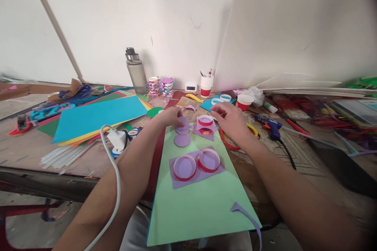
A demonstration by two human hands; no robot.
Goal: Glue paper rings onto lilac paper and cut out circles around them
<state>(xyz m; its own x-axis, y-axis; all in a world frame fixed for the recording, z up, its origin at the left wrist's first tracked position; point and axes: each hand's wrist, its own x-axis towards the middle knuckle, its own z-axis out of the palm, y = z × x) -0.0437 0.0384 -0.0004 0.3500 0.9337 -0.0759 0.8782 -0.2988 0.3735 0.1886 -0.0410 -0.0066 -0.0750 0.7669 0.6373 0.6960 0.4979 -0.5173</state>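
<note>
My left hand has its fingers pinched at the edge of a purple foam disc; another purple disc lies just below, overlapping it. My right hand hovers beside a purple foam piece that carries a red-and-white cup ring. Its fingers are bent and apart, and nothing clear shows between them. Nearer to me, a purple foam sheet bears two more cup rings, a left one and a right one. All of this rests on a light green sheet.
Coloured sheets and glue sticks lie left. A white cable crosses my left arm. Behind stand a bottle, decorated cups and stacked paper cups. A blue glue gun lies right, near scissors.
</note>
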